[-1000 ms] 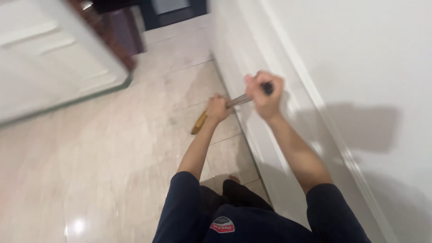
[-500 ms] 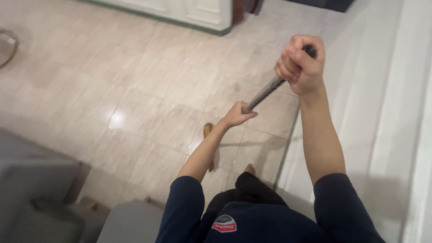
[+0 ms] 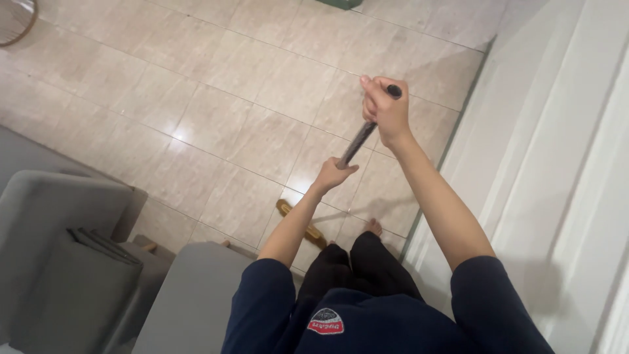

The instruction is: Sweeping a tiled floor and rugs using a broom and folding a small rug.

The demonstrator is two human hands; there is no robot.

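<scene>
Right hand: the right hand (image 3: 385, 108) was closed in a fist around the top of the broom handle (image 3: 357, 141), near its black end cap, raised out in front of the body.
Left hand: the left hand (image 3: 334, 174) gripped the same handle lower down, fingers wrapped around it.
Broom: the handle slanted down from the right hand through the left; the straw-coloured broom head (image 3: 298, 221) rested on the floor (image 3: 216, 118) just in front of the person's bare foot (image 3: 373, 227).
Floor: glossy beige tiles with thin dark joints.
Right side: a white panelled wall (image 3: 557, 164) ran along the person's right, close to the right arm.
Left side: a grey sofa (image 3: 72, 262) stood at the lower left, near the broom head but apart from it.
</scene>
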